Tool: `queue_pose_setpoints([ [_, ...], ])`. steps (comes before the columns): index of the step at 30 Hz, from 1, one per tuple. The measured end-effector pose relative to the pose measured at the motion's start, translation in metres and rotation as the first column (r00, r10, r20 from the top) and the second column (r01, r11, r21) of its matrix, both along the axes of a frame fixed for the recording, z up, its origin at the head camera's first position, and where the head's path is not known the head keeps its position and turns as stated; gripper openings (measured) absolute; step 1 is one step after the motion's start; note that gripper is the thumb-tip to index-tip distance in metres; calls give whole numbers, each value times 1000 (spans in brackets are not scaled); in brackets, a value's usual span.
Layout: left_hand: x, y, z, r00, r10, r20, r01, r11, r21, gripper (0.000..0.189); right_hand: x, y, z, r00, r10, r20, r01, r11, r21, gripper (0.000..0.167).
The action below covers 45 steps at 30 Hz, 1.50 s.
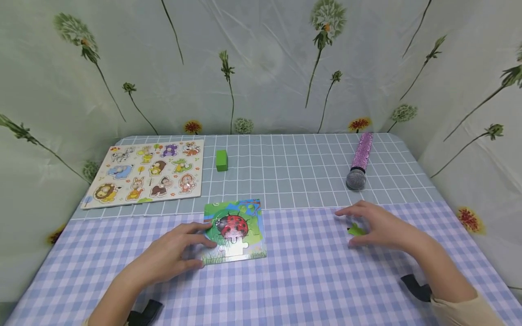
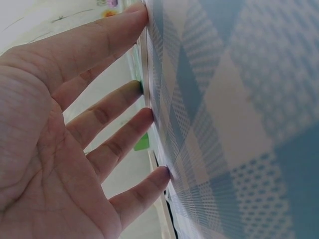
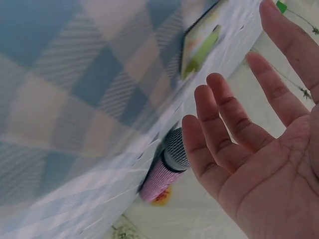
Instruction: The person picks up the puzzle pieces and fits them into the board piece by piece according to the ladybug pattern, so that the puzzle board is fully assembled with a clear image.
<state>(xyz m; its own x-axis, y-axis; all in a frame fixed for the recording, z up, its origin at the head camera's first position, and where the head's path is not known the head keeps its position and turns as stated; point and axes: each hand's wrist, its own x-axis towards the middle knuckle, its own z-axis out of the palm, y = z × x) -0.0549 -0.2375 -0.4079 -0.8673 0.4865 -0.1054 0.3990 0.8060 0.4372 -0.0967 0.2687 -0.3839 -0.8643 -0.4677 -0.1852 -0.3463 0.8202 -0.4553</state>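
A square ladybug jigsaw puzzle [image 1: 253, 226] lies on the checked cloth, with a pale piece-shaped gap below the ladybug. My left hand [image 1: 175, 253] rests at its left edge, fingers spread and slightly bent, fingertips on the puzzle and the cloth beside it. In the left wrist view, nothing sits in the left palm [image 2: 55, 164]. Off to the right, a small green puzzle piece [image 1: 356, 229] lies between the thumb and fingers of my right hand [image 1: 381, 226]. Those fingers are loosely spread; the right wrist view shows the right palm [image 3: 279, 179] holding nothing.
An animal peg puzzle board [image 1: 140, 170] lies at the back left, with a green block [image 1: 221, 160] to its right. At the back right lies a microphone [image 1: 360, 158] with a glittery pink handle. A flowered curtain [image 1: 265, 68] hangs behind the table.
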Motion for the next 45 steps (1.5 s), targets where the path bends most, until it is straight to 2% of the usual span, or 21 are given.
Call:
queue_pose_setpoints([
  [9, 0, 0, 1, 1000, 1, 7, -1, 1000, -2, 41, 7, 19, -8, 999, -33, 17, 33, 999, 27, 71],
  [15, 0, 1, 0, 1000, 5, 14, -5, 1000, -8, 41, 11, 26, -12, 998, -62, 31, 61, 998, 12, 68],
  [27, -1, 0, -2, 1000, -4, -19, 5, 1000, 2, 42, 13, 29, -17, 997, -67, 25, 68, 997, -26, 52],
  [33, -1, 0, -2, 1000, -9, -12, 9, 1000, 9, 42, 12, 30, -17, 998, -61, 8, 61, 998, -27, 46],
  [45, 0, -1, -2, 1000, 2, -11, -2, 1000, 14, 43, 13, 28, -18, 998, -58, 13, 59, 997, -55, 43],
])
